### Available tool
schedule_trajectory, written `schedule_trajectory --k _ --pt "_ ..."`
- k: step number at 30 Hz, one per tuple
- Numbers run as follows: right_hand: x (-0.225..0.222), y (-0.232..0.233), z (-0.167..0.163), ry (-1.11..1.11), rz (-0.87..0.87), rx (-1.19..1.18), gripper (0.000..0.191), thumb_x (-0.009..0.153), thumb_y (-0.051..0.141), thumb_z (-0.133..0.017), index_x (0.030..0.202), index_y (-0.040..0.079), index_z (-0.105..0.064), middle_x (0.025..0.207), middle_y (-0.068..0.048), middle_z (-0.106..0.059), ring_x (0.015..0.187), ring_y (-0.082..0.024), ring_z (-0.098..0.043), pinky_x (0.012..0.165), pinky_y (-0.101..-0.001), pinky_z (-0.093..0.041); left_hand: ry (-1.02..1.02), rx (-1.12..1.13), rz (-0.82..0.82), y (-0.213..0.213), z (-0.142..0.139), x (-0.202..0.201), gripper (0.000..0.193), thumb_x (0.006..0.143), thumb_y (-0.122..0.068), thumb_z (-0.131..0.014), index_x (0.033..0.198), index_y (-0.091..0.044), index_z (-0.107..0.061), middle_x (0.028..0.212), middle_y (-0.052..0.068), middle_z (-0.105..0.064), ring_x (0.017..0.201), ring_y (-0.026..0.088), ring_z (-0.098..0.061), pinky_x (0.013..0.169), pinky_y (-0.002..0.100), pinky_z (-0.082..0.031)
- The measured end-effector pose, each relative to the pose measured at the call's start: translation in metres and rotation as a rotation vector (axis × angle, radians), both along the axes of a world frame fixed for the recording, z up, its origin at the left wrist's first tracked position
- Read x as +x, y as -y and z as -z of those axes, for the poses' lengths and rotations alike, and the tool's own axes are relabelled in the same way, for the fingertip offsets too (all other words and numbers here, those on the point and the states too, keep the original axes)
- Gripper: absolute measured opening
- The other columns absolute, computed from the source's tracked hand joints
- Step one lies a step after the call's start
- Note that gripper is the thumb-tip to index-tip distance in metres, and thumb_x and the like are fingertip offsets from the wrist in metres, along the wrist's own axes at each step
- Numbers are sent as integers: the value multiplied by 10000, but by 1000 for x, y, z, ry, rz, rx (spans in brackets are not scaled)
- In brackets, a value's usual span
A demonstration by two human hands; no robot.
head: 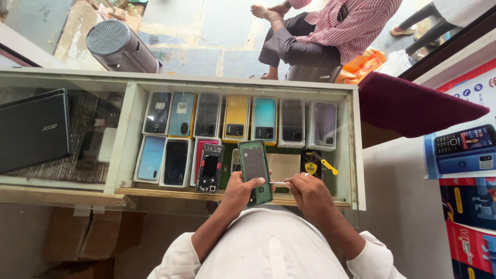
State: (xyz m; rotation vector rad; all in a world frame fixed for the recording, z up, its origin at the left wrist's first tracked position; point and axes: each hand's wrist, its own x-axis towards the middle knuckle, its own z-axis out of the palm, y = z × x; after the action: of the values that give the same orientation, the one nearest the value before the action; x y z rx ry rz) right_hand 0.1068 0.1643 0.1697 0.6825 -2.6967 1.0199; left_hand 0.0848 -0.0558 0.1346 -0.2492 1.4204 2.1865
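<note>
My left hand (238, 189) grips a green phone back cover (255, 170), held upright over the glass counter with its inner side toward me. My right hand (306, 192) pinches a thin metal tool (278, 183) whose tip touches the cover's right edge. Just left of the cover, an opened phone frame (210, 168) with exposed insides lies on the glass counter (356, 170). A small black packet (310, 162) and a yellow pry tool (329, 167) lie to the right of my hands.
Under the glass, two rows of boxed phones (237, 118) fill the display case. A black laptop (32, 129) sits at the left. A grey speaker (120, 47) stands on the floor beyond. A person in a striped shirt (336, 26) sits past the counter. A maroon cloth (413, 106) lies right.
</note>
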Motion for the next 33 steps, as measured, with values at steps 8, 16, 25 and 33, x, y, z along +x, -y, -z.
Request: schedule_trajectory --k 8,16,25,33 --pt "-4 -3 8 219 77 -35 108 832 144 -797 874 60 -742 761 -76 -729 555 -226 -694 529 -348 -526 -6 14 -6 -2 0 -2 320 855 -6 -624 1150 89 -705 915 193 -779 803 233 -771 752 360 -645" --pt "0 1 -8 126 74 -52 109 858 75 -770 878 55 -665 771 -88 -716 664 -242 -726 574 -350 -548 19 -115 1 -1 -10 1 329 843 -16 -643 1146 68 -742 939 192 -790 803 242 -773 741 374 -658" --pt "10 -9 -23 59 13 18 79 905 31 -756 973 56 -724 798 -99 -677 716 -289 -623 666 -407 -502 -57 23 -40 -6 -16 10 331 867 17 -634 1178 115 -687 1076 199 -767 865 260 -777 813 382 -657" --pt "14 -15 -15 165 52 -57 155 921 123 -816 932 39 -686 818 -67 -708 595 -166 -624 553 -309 -478 10 92 -7 -3 -35 12 321 901 4 -624 1197 116 -676 1036 214 -762 876 268 -779 781 384 -663"
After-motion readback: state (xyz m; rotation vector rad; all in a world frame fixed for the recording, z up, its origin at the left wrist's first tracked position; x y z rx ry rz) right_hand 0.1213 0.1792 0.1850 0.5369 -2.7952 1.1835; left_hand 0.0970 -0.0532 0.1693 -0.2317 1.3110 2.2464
